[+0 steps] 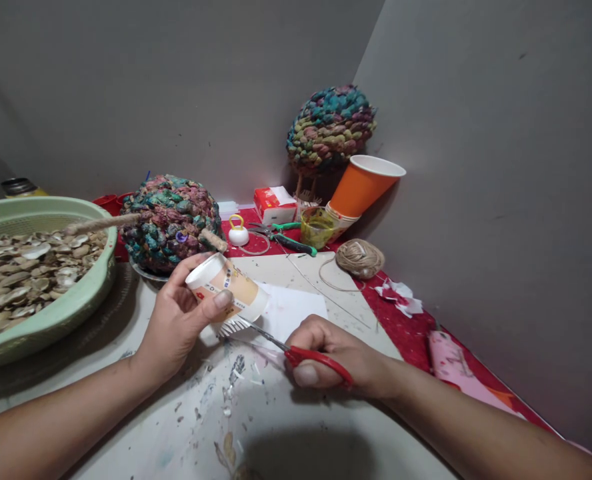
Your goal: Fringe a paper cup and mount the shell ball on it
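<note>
My left hand (186, 310) grips a small printed paper cup (246, 288), tilted on its side, thumb on its wall and fingers behind. Along the cup's lower edge hangs a fringe (233, 325) of narrow cut strips. In my right hand (321, 350) is a pair of scissors (321, 363) with red handles, its blades reaching to the cup's wall near the fringe. How far the blades are apart is hard to see. Behind the cup lies a white sheet of paper (301, 308). A round craft piece (171, 223) covered in painted shells stands just beyond my left hand.
At left, a green basket (103, 287) holds many shells. Farther back are green-handled pliers (296, 244), a twine ball (360, 259), a yellow-stained cup (316, 228), an orange paper cup (361, 190) and a second shell-covered piece (331, 130). Grey walls (516, 187) close off the back and right.
</note>
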